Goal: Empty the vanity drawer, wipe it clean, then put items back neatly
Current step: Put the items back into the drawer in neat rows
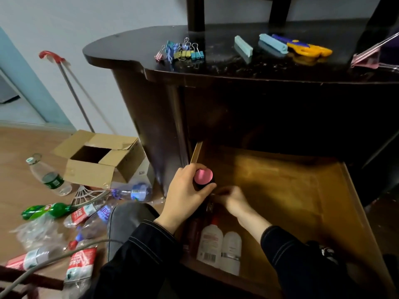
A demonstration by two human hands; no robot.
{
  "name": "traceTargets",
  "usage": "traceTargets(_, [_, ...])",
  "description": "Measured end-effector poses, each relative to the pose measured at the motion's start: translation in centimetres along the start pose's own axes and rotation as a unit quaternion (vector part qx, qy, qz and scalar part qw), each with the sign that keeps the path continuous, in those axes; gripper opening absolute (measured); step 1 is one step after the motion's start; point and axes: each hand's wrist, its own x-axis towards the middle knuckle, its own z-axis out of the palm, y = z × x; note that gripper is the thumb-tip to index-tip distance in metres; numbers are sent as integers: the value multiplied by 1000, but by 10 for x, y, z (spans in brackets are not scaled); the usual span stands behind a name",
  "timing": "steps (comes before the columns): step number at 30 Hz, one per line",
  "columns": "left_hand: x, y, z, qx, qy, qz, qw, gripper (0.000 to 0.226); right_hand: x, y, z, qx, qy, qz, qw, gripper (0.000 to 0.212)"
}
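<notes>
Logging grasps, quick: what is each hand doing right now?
Left hand: grips a pink-capped bottle.
Right hand: fingers curled inside the drawer; whether it holds anything cannot be told.

The open wooden drawer (280, 180) is amber-brown, the glossy vanity top (216, 63) near-black. A dark container with a round cap (203, 176) has that cap in pink. The two plastic bottles (210, 240) are white, one printed in red with a black barcode. The small metal binder clips (183, 53) are pink, blue and yellow-green; the ridged plastic sealing clips (244, 46) are pale teal. The dark denim sleeves (151, 244) carry white stitching.
</notes>
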Motion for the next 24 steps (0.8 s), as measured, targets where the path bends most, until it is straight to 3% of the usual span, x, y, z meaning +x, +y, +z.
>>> traceTargets(10, [-1, 2, 0, 30, -12, 4, 999, 39, 17, 20, 5, -140, 2, -60, 988, 16])
traceTargets(15, [-2, 3, 0, 43, -13, 7, 999, 38, 19, 19, 7, -113, 5, -61, 992, 6])
traceTargets(20, [-2, 3, 1, 50, -11, 10, 999, 38, 17, 21, 6, -162, -27, -74, 984, 17])
traceTargets(24, [-2, 3, 2, 51, -8, 10, 999, 39, 14, 21, 6, -218, -49, -86, 971, 10])
